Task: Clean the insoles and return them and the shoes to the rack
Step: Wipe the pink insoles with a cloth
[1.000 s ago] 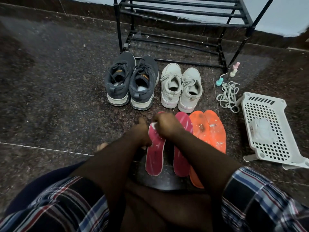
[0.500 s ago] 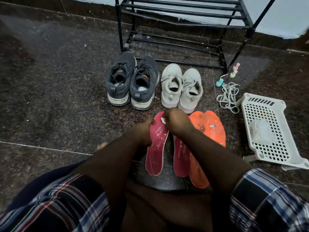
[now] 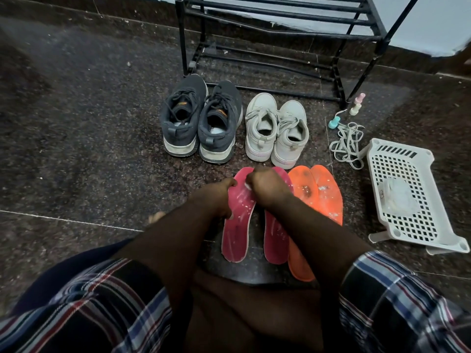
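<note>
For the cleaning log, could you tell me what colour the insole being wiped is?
Pink, streaked with white residue: the insole, seen in the head view.

left hand [image 3: 218, 197]: fingers curled, gripping | right hand [image 3: 267, 186]: fisted, pressing down

Left hand [image 3: 219, 197] grips left edge of pink foam insole [image 3: 237, 225]. Right hand [image 3: 267, 186] fisted on small white wipe [image 3: 246, 185], pressing it on insole's toe end. Second pink insole [image 3: 275, 240] just beside; orange insole pair [image 3: 318, 194] right of it. Dark grey sneakers [image 3: 198, 121], white sneakers [image 3: 276, 128] before black metal rack [image 3: 280, 34]. White perforated plastic basket [image 3: 407, 197] at right.
</note>
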The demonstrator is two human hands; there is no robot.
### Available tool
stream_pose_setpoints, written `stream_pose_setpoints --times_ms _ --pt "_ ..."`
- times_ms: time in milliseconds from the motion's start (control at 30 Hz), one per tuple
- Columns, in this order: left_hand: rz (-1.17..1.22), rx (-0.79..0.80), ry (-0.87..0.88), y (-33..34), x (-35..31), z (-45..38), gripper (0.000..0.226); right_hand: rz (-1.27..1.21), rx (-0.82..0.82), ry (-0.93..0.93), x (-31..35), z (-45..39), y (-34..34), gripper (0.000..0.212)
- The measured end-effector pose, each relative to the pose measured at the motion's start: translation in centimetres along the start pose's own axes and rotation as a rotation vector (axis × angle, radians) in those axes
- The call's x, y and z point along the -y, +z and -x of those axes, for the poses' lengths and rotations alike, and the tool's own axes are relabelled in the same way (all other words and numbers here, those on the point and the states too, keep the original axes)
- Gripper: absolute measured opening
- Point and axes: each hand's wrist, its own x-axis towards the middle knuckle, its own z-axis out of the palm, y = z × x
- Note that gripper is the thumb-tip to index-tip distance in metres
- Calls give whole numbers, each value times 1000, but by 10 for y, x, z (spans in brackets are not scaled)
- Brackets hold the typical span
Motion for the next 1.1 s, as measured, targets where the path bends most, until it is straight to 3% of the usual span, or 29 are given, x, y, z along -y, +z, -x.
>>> stream_pose_setpoints --times_ms 100,300,467,667,800,867,933,1100 --pt "3 2 -6 0 1 -1 100 -18 -5 81 1 -5 -1 20" --pt "-12 -13 -8 1 2 -5 99 -79 117 -224 9 13 12 21" --pt "-14 -4 -16 1 3 -4 100 61 23 -33 -10 -4 2 13" --pt "-12 -19 -16 0 3 -3 98 -122 177 -133 5 5 -3 24" --pt "-29 -10 -17 0 5 -4 100 -451 -94 163 -14 -5 -18 37" --pt "-30 -12 -17 -1 5 -5 101 -532 -99 210 -16 -10 -20 21" --pt "-29 -24 -29 -3 7 -6 103 -542 -69 250 -14 -14 -20 2" --pt "-48 -34 -40 -6 9 -8 104 -341 -144 247 -7 -24 -18 20"
